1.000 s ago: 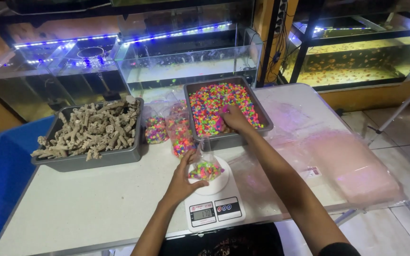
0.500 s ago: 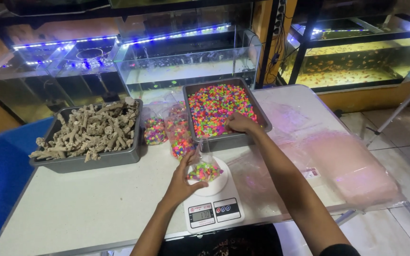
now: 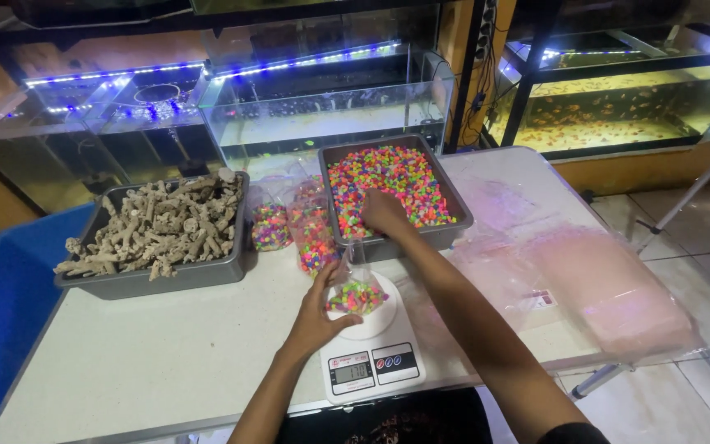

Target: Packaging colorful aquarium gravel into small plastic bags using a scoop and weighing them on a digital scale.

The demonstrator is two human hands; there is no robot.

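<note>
On a white kitchen scale (image 3: 371,362) at the near table edge, a small clear bag (image 3: 357,289) partly filled with coloured gravel is held open by the left hand (image 3: 315,316). Farther back, the right hand (image 3: 384,214) is cupped down in the grey tray of coloured gravel (image 3: 388,177), its grasp hidden. Two filled bags (image 3: 293,226) are stood beside it; empty bags (image 3: 536,263) are piled rightward.

Blue-lit aquariums (image 3: 322,107) behind white table (image 3: 125,362), tiled floor (image 3: 667,205)
</note>
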